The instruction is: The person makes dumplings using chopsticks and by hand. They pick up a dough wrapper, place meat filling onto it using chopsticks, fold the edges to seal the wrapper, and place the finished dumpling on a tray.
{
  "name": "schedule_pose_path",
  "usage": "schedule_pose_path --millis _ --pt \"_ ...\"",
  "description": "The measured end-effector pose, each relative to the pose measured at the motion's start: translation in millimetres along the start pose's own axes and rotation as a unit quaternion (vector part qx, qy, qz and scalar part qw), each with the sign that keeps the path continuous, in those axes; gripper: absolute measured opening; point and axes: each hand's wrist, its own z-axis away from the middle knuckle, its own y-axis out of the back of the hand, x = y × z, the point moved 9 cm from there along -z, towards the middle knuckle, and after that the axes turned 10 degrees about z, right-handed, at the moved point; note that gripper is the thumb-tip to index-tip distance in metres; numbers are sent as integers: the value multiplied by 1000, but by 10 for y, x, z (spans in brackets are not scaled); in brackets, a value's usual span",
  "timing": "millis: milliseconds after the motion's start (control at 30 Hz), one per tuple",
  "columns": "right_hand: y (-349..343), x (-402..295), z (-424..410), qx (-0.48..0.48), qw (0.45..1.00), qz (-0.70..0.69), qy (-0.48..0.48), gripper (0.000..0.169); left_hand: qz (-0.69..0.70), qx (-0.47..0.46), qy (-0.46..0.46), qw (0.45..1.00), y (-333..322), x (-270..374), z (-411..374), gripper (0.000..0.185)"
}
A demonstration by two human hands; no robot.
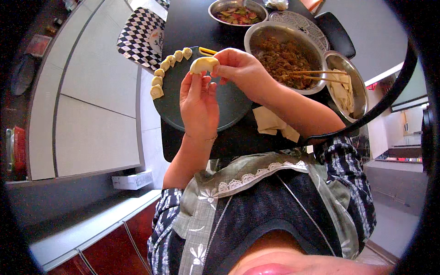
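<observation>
A pale, folded dumpling (203, 64) is held up between both hands, above a round dark tray (230, 106). My left hand (200, 103) pinches it from below with thumb and fingers. On its right end, my right hand (240, 68) grips it with thumb and forefinger. Several shaped dumplings (157, 81) sit in a curved row along the tray's left rim. Flat square wrappers (270, 120) lie on the dark table by my right forearm. Past that hand stands a steel bowl of minced filling (285, 55), with wooden chopsticks (314, 72) across its edge.
A second steel bowl (361, 92) at the right holds more wrappers. At the back are a bowl of chopped food in liquid (238, 15) and a perforated steamer plate (302, 25). A yellow-handled tool (207, 51) lies behind my hands. Chairs stand left, with a checkered cover (141, 37), and right (335, 34).
</observation>
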Motion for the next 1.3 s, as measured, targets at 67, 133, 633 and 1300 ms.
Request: schedule_pose_path --millis 67,133,633,1300 --pt "-98 16 -17 -2 999 -51 1 15 8 -16 3 1000 27 26 18 18" --pt "-149 29 -45 -7 995 -101 8 14 8 -22 0 1000 3 11 -2 17" --pt "-493 96 -114 -52 965 -253 -43 15 -10 -26 -11 1000 33 124 -68 25" --pt "-976 97 -293 -148 981 125 25 38 -582 113 -224 774 441 988 177 26"
